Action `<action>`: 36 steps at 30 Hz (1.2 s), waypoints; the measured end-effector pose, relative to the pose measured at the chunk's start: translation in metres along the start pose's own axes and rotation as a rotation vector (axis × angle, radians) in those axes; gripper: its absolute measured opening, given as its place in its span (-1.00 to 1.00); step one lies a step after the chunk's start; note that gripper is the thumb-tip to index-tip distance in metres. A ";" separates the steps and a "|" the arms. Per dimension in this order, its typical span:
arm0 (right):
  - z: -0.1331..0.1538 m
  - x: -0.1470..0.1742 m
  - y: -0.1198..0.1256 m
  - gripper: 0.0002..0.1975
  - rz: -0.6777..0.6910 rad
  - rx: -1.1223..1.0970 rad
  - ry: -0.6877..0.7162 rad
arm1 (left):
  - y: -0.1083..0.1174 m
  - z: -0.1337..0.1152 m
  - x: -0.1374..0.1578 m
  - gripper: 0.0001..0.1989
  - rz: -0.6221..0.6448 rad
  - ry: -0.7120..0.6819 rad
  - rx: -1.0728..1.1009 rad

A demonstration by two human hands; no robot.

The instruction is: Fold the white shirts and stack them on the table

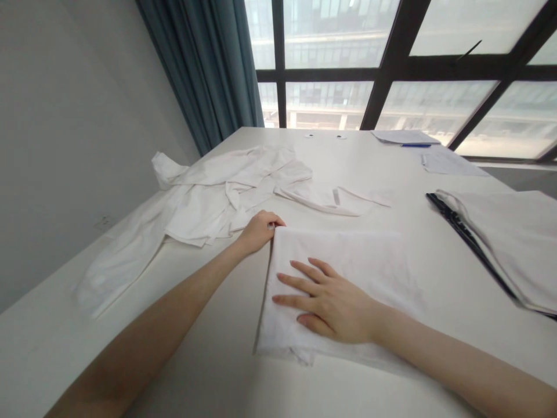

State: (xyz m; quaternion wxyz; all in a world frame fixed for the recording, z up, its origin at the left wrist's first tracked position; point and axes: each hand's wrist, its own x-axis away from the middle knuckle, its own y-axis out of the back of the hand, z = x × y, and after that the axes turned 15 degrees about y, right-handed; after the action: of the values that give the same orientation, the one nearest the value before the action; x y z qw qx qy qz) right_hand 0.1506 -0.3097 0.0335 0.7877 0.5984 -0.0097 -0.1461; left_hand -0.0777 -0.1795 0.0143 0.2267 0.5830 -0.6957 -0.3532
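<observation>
A folded white cloth (361, 249), roughly rectangular, lies in front of me on the white table (209, 371). My right hand (331, 302) rests flat on top of it with the fingers spread. At the cloth's far left corner, my left hand (260, 230) is closed, its fingertips pinching the edge of the fabric. A small wrinkled bit of cloth pokes out from under the near edge. Beyond my left hand lies a crumpled white garment (195, 209), and a strap-like strip of it reaches to the right.
More folded white fabric with a black edge (505, 232) lies at the right. Papers (404, 137) and a blue pen (415, 145) are at the far right. Two small white items sit near the back edge. A blue curtain (209, 64) and windows stand behind; a wall is on the left.
</observation>
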 end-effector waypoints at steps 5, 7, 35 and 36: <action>0.002 0.005 0.002 -0.56 0.009 -0.010 0.027 | 0.002 0.001 -0.003 -0.85 0.031 0.049 -0.003; 0.003 0.004 0.003 -0.57 -0.003 -0.010 0.030 | 0.008 -0.003 -0.002 -0.83 0.068 0.049 0.002; -0.054 0.039 0.002 -0.49 -0.133 0.308 -0.459 | -0.030 -0.032 0.039 -0.47 -0.050 -0.347 -0.625; -0.054 0.040 0.001 -0.48 -0.123 0.318 -0.461 | -0.030 -0.031 0.039 -0.47 -0.038 -0.331 -0.634</action>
State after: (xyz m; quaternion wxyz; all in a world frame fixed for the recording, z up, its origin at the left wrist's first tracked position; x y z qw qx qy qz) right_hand 0.1990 -0.2680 0.0129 0.6506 0.6648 -0.1751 -0.3225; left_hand -0.0438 -0.2265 0.0084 0.2743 0.4313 -0.5678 -0.6452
